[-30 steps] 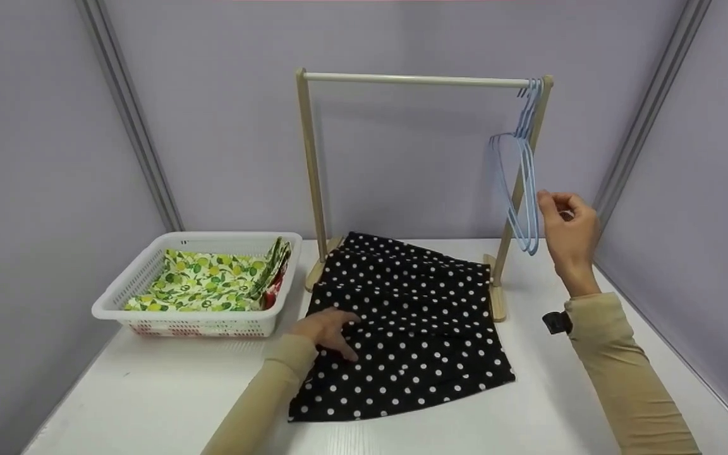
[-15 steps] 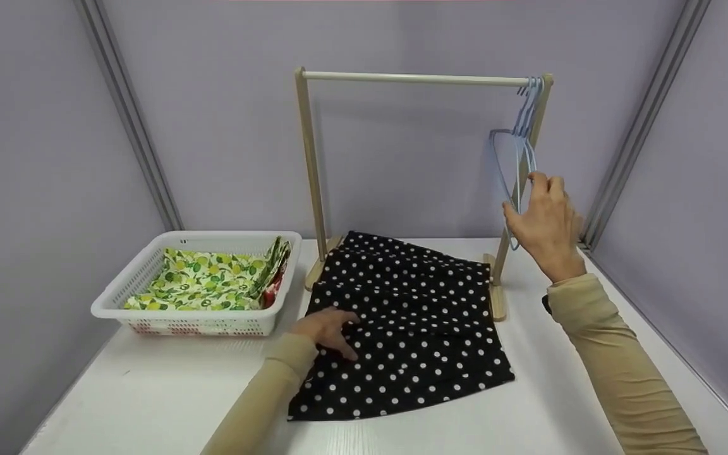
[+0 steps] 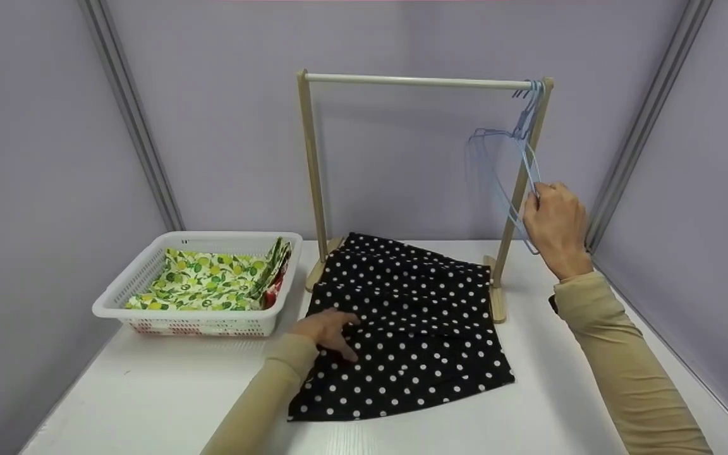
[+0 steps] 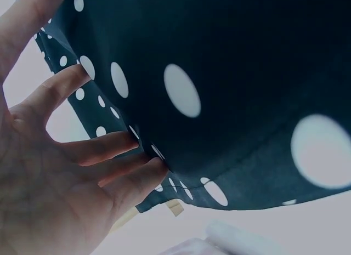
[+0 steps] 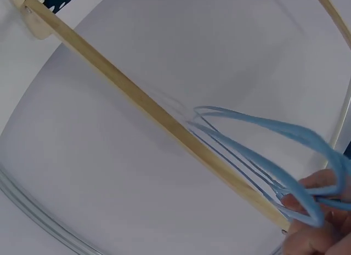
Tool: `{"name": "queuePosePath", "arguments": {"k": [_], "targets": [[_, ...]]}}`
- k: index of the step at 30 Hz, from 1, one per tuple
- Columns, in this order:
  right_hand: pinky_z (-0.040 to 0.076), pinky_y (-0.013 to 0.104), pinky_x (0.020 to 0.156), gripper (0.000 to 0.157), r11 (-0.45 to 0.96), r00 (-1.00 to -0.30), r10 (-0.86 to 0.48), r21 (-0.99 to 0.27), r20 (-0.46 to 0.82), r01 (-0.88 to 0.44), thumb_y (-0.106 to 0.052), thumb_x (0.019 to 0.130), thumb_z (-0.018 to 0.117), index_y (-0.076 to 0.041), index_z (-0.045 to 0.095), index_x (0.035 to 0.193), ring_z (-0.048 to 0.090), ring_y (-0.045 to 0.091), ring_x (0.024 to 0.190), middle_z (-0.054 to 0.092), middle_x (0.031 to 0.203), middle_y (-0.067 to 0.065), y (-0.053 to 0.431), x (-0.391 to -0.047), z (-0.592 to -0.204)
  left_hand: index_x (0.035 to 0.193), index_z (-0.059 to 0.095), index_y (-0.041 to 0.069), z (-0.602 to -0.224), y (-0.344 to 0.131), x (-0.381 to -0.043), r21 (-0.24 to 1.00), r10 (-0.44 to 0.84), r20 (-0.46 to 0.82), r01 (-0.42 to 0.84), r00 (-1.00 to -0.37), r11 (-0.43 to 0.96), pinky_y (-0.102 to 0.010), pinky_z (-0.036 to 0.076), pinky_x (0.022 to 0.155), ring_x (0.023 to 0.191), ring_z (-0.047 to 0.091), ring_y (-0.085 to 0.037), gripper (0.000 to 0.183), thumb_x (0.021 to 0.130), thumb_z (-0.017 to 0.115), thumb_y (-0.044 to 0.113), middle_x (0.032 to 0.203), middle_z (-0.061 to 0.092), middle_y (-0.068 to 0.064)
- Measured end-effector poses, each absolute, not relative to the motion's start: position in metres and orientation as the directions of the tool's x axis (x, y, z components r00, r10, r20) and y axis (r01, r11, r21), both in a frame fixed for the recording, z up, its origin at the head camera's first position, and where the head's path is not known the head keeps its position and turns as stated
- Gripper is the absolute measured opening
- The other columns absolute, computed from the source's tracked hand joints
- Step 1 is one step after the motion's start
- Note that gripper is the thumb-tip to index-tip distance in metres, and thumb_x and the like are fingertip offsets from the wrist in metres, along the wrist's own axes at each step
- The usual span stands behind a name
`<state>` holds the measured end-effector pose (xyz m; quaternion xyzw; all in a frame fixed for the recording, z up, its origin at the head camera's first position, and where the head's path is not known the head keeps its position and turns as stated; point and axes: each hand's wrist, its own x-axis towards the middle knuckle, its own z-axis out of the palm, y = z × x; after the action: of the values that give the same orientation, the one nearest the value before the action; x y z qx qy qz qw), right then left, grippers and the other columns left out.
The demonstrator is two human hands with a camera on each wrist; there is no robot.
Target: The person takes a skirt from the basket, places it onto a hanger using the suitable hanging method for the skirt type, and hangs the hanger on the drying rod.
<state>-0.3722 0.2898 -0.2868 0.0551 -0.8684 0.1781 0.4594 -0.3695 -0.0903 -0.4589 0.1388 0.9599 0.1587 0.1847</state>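
My right hand grips the light blue clothes hangers near their lower end, at the right end of the rack's bar. In the right wrist view, my fingers curl round the hangers' blue wires; how many they hold I cannot tell. A black skirt-shaped cloth with white polka dots lies spread on the table, its wider hem toward me. On its left side rests my left hand, fingers spread. From the left wrist view, those fingertips touch a fold of the dotted fabric.
A wooden rack with a white bar stands behind the cloth, which reaches between its feet. To the left, a white plastic basket holds lemon-print fabric and something red. Grey walls enclose the white table.
My right hand has moved from beside the hangers onto them and now grips them. The hangers have swung, their left corners spreading further left. The left hand and dotted cloth stay put.
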Motion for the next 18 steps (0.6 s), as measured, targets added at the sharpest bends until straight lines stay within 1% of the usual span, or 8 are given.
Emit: {"name": "queuePosePath", "arguments": {"k": [3, 6, 10, 12, 15, 18], "targets": [[0.046, 0.06, 0.06, 0.024, 0.925, -0.557, 0.069, -0.262, 0.827, -0.275, -0.006, 0.094, 0.053, 0.012, 0.068, 0.101, 0.061, 0.05, 0.072, 0.063, 0.084, 0.03, 0.289, -0.372, -0.286, 0.14, 0.051, 0.032, -0.459, -0.091, -0.371, 0.363, 0.33, -0.308, 0.211, -0.892, 0.908, -0.059, 0.035, 0.109, 0.138, 0.039, -0.034, 0.079, 0.07, 0.086, 0.045, 0.15, 0.042, -0.01], [0.044, 0.058, 0.058, 0.024, 0.921, -0.549, 0.079, -0.271, 0.832, -0.279, -0.007, 0.095, 0.053, 0.01, 0.068, 0.102, 0.059, 0.047, 0.069, 0.063, 0.081, 0.029, 0.287, -0.372, -0.285, 0.14, 0.051, 0.032, -0.459, -0.09, -0.371, 0.363, 0.336, -0.311, 0.216, -0.889, 0.907, -0.059, 0.035, 0.109, 0.139, 0.039, -0.034, 0.078, 0.071, 0.085, 0.045, 0.15, 0.041, -0.01], [0.043, 0.056, 0.055, 0.026, 0.918, -0.545, 0.098, -0.287, 0.833, -0.273, -0.013, 0.098, 0.052, 0.006, 0.069, 0.104, 0.059, 0.044, 0.066, 0.064, 0.078, 0.025, 0.284, -0.371, -0.282, 0.14, 0.05, 0.032, -0.458, -0.09, -0.371, 0.361, 0.339, -0.316, 0.218, -0.886, 0.907, -0.06, 0.034, 0.11, 0.14, 0.037, -0.035, 0.078, 0.071, 0.085, 0.045, 0.151, 0.04, -0.01], [0.043, 0.055, 0.054, 0.026, 0.917, -0.545, 0.102, -0.291, 0.832, -0.273, -0.015, 0.1, 0.052, 0.004, 0.07, 0.102, 0.06, 0.043, 0.065, 0.064, 0.077, 0.024, 0.282, -0.371, -0.281, 0.14, 0.05, 0.032, -0.458, -0.09, -0.371, 0.359, 0.335, -0.319, 0.214, -0.886, 0.908, -0.06, 0.033, 0.11, 0.14, 0.036, -0.035, 0.078, 0.071, 0.085, 0.045, 0.152, 0.039, -0.01], [0.044, 0.056, 0.056, 0.027, 0.91, -0.542, 0.097, -0.295, 0.835, -0.292, -0.016, 0.1, 0.051, 0.004, 0.069, 0.102, 0.062, 0.044, 0.068, 0.066, 0.08, 0.025, 0.279, -0.372, -0.281, 0.14, 0.05, 0.033, -0.458, -0.09, -0.37, 0.364, 0.329, -0.324, 0.204, -0.887, 0.909, -0.061, 0.032, 0.11, 0.141, 0.035, -0.036, 0.078, 0.071, 0.085, 0.045, 0.153, 0.038, -0.011], [0.046, 0.057, 0.062, 0.026, 0.895, -0.531, 0.089, -0.302, 0.843, -0.328, -0.014, 0.1, 0.051, 0.007, 0.067, 0.103, 0.063, 0.045, 0.073, 0.067, 0.085, 0.026, 0.276, -0.372, -0.28, 0.14, 0.05, 0.034, -0.458, -0.091, -0.37, 0.366, 0.327, -0.326, 0.2, -0.887, 0.909, -0.062, 0.032, 0.11, 0.141, 0.036, -0.036, 0.078, 0.071, 0.085, 0.045, 0.153, 0.038, -0.011]]}}
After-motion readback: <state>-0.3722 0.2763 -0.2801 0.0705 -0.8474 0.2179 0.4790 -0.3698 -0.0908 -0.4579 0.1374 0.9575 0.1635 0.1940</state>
